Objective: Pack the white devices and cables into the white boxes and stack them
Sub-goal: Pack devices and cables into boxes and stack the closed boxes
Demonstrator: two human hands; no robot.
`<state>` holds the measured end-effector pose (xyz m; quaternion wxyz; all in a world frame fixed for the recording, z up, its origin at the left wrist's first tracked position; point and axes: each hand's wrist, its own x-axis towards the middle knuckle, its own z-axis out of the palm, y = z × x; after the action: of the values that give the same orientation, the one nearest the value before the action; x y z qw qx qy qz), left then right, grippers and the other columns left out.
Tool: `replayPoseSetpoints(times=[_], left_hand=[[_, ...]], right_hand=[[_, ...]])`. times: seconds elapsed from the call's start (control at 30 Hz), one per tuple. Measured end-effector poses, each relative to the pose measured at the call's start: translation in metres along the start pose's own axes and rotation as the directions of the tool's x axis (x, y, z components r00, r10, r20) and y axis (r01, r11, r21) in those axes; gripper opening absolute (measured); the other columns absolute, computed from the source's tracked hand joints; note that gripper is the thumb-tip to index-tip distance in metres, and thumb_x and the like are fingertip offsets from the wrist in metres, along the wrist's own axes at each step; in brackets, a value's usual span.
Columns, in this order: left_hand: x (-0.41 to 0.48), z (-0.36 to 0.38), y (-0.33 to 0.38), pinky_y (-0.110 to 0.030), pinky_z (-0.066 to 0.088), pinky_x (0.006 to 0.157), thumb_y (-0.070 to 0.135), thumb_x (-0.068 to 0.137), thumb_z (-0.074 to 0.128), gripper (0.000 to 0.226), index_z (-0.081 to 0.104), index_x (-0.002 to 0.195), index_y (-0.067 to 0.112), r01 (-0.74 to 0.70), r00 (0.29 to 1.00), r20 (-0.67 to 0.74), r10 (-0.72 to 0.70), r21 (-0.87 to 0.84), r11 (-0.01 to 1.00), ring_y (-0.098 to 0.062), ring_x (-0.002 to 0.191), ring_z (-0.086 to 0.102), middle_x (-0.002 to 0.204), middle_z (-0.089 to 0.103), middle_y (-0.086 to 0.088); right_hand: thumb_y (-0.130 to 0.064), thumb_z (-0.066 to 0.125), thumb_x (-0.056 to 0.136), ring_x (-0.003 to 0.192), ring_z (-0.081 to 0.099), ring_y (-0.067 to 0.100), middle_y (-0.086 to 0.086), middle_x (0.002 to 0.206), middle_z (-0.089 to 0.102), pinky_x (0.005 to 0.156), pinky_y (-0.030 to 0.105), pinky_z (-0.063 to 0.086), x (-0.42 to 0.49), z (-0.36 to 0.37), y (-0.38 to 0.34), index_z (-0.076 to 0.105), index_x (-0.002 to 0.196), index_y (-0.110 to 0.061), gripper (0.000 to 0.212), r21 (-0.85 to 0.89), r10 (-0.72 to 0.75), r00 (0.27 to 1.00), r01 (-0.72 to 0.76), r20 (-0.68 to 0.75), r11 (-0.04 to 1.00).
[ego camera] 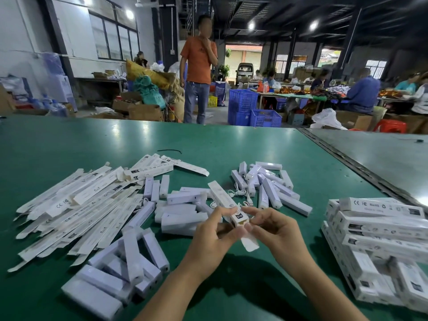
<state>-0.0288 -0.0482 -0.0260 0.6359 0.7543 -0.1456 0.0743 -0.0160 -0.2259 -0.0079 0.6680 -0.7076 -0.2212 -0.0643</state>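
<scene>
Both hands hold one long white cardboard box (pixel 223 200) a little above the green worktop (pixel 231 144), with its near end open toward the person. The left hand (pixel 214 232) is curled round that end, thumb on top and fingers below. The right hand (pixel 274 228) pinches the same end from the other side, and its fingertips are at the mouth. The white end flap (pixel 249 243) hangs down loose, not yet tucked. I cannot tell if a device is already fully inside.

The first risk, I think, is at this open mouth. If the box tilts toward the person before the flap is closed, the content can slide out again. A thin white cable (pixel 239 193) lies on the worktop just behind the box. If it belongs to this box, it may be forgotten, or it may be caught under the flap, and then the end will not close flat.

The flap itself is thin card. Pushing it in at an angle could crease or tear it.

At the right, the stack of closed white boxes (pixel 379 228) lies uneven, with some boxes turned across others. One more box put on it carelessly could make the upper ones slip. The loose white bar-shaped devices (pixel 180 212) lie crowded near the hands, so a sweeping wrist may push them about.
</scene>
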Motion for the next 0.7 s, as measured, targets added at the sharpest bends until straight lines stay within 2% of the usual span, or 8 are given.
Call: replayPoseSetpoints(times=[0.07, 0.17, 0.23, 0.3, 0.37, 0.47, 0.6, 0.7], left_hand=[[0.000, -0.001, 0.001, -0.024, 0.055, 0.085, 0.072, 0.067, 0.072, 0.048, 0.058, 0.109, 0.052, 0.005, 1.000, -0.015, -0.005, -0.005, 1.000, -0.007, 0.095, 0.072, 0.100, 0.076, 0.007], [0.001, -0.003, 0.001, -0.017, 0.053, 0.074, 0.063, 0.070, 0.072, 0.040, 0.060, 0.107, 0.052, 0.000, 0.998, -0.060, -0.001, -0.018, 1.000, -0.007, 0.086, 0.072, 0.092, 0.077, 0.009], [0.001, -0.005, 0.002, -0.017, 0.053, 0.072, 0.063, 0.071, 0.074, 0.039, 0.061, 0.107, 0.054, -0.005, 0.997, -0.083, 0.003, -0.023, 1.000, -0.008, 0.087, 0.072, 0.092, 0.077, 0.010], [0.002, -0.006, 0.001, -0.018, 0.054, 0.072, 0.058, 0.074, 0.078, 0.037, 0.064, 0.108, 0.051, -0.004, 0.997, -0.079, -0.001, -0.059, 0.998, -0.012, 0.089, 0.073, 0.093, 0.077, 0.006], [0.003, -0.006, 0.000, -0.020, 0.055, 0.073, 0.056, 0.074, 0.078, 0.038, 0.066, 0.110, 0.048, 0.002, 0.999, -0.046, -0.007, -0.096, 0.995, -0.017, 0.091, 0.074, 0.094, 0.078, 0.001], [0.003, -0.005, -0.001, -0.022, 0.056, 0.076, 0.070, 0.072, 0.071, 0.048, 0.067, 0.114, 0.047, 0.009, 1.000, -0.005, -0.010, -0.110, 0.994, -0.018, 0.095, 0.072, 0.099, 0.077, 0.001], [0.004, -0.003, -0.002, -0.025, 0.054, 0.085, 0.077, 0.070, 0.068, 0.052, 0.068, 0.114, 0.048, 0.022, 0.999, 0.043, -0.018, -0.084, 0.996, -0.007, 0.098, 0.070, 0.103, 0.076, 0.008], [0.005, -0.002, -0.003, -0.030, 0.056, 0.089, 0.074, 0.069, 0.071, 0.052, 0.069, 0.113, 0.047, 0.030, 0.998, 0.049, -0.025, -0.106, 0.994, -0.009, 0.100, 0.070, 0.103, 0.076, 0.006]], right_hand=[[0.006, 0.069, 0.084, 0.112, 0.066, 0.012, -0.006, 0.111, 0.073, 0.082, 0.031, 0.058, -0.003, -0.003, -0.004, 0.070, 0.074, -0.015, 0.023, -0.119, -0.026, 0.998, 0.033, 0.059, 0.992], [0.010, 0.060, 0.085, 0.101, 0.067, -0.001, -0.013, 0.123, 0.068, 0.070, 0.025, 0.054, -0.006, -0.007, -0.008, 0.075, 0.093, -0.017, 0.032, -0.286, -0.069, 0.982, 0.119, 0.178, 0.951], [0.012, 0.056, 0.078, 0.114, 0.062, 0.001, -0.014, 0.131, 0.063, 0.084, 0.023, 0.053, -0.005, -0.008, -0.011, 0.074, 0.105, -0.019, 0.045, -0.313, -0.077, 0.969, 0.151, 0.236, 0.938], [0.008, 0.068, 0.076, 0.120, 0.059, 0.003, -0.016, 0.133, 0.061, 0.093, 0.025, 0.052, -0.004, -0.009, -0.011, 0.072, 0.107, -0.019, 0.040, -0.373, -0.107, 0.959, 0.204, 0.263, 0.905], [-0.011, 0.081, 0.079, 0.111, 0.063, 0.000, -0.018, 0.128, 0.063, 0.091, 0.025, 0.053, -0.002, -0.010, -0.011, 0.073, 0.098, -0.024, 0.025, -0.428, -0.154, 0.961, 0.242, 0.230, 0.871], [-0.026, 0.074, 0.080, 0.093, 0.069, 0.002, -0.016, 0.115, 0.068, 0.082, 0.028, 0.056, -0.001, -0.009, -0.009, 0.072, 0.089, -0.028, 0.009, -0.424, -0.237, 0.960, 0.279, 0.152, 0.861], [-0.025, 0.076, 0.078, 0.075, 0.067, 0.004, -0.023, 0.088, 0.069, 0.071, 0.025, 0.056, -0.002, -0.004, -0.001, 0.072, 0.096, -0.021, 0.019, -0.473, -0.302, 0.953, 0.270, 0.008, 0.839], [-0.016, 0.078, 0.078, 0.078, 0.069, 0.002, -0.022, 0.086, 0.070, 0.070, 0.023, 0.057, -0.001, -0.002, 0.001, 0.075, 0.095, -0.016, 0.018, -0.499, -0.394, 0.919, 0.341, -0.001, 0.797]])
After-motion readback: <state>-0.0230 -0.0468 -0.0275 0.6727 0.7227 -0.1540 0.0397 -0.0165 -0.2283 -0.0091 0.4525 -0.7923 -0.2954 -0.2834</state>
